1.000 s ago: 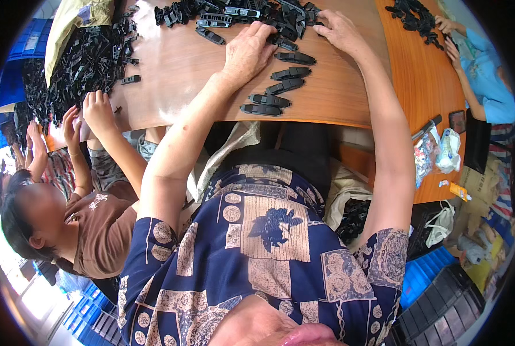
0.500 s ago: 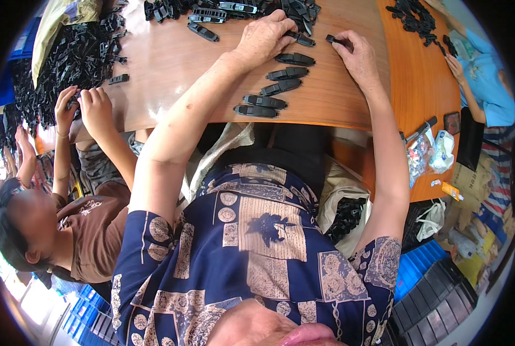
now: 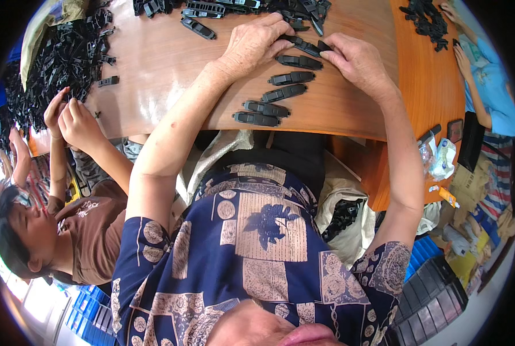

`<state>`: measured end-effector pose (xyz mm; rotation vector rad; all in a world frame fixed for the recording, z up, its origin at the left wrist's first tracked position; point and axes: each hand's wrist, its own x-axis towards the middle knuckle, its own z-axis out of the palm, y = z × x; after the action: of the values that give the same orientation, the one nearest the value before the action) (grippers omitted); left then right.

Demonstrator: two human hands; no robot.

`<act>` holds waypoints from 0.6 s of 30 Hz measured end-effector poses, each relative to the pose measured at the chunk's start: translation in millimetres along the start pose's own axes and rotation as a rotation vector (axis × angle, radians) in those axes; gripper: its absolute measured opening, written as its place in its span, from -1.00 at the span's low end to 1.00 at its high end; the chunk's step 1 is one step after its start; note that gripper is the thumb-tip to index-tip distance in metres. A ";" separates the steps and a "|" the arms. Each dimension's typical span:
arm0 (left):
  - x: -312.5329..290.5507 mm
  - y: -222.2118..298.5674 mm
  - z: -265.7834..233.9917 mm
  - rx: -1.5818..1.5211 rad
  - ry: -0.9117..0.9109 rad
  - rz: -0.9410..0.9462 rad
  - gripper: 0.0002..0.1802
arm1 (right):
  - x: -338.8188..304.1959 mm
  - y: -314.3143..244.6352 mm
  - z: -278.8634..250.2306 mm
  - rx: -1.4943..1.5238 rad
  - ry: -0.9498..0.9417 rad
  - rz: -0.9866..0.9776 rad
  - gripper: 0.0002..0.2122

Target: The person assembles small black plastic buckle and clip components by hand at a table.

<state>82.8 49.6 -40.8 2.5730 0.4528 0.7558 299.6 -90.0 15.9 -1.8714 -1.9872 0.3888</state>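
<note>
Near the top middle of the table, my left hand (image 3: 258, 46) is closed, fingers and thumb on one end of a long black plastic part (image 3: 305, 46). My right hand (image 3: 355, 62) pinches a small black piece (image 3: 323, 45) against the other end of that part. The fingers hide some of both. Below the hands, several similar black parts lie in a slanting row toward the table's near edge; the uppermost part (image 3: 299, 61) is close under the held one, and the lowest part (image 3: 256, 119) is by the edge.
Black parts form a pile (image 3: 223, 7) beyond my left hand. A larger heap (image 3: 61, 63) covers the table's left, where a co-worker's hands (image 3: 73, 118) are busy. Another person in blue (image 3: 494, 81) sits at the right, beside a black pile (image 3: 425, 23). An open sack (image 3: 350, 230) stands below the table.
My right hand has come left with the small black piece, up to the part in my left hand. The whole view has shifted slightly.
</note>
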 end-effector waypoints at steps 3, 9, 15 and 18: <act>0.1 -1.5 4.1 -0.019 0.011 0.001 -0.75 | 5.3 -2.6 1.3 -0.166 -0.108 0.002 -0.82; -2.5 -0.1 1.2 -0.051 0.002 -0.030 -0.75 | 8.3 -12.2 -0.8 -0.170 -0.151 -0.013 -0.84; 0.6 -0.6 -0.1 -0.064 0.002 -0.009 -0.78 | 14.6 -16.7 14.9 -0.047 -0.079 0.068 -0.84; -0.3 -7.0 0.2 -0.064 0.015 -0.009 -0.77 | 27.9 -22.9 18.5 -0.037 -0.090 0.089 -0.83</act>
<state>81.4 55.5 -44.4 2.5063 0.4373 0.7743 269.7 -62.9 12.1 -2.0029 -1.9861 0.4722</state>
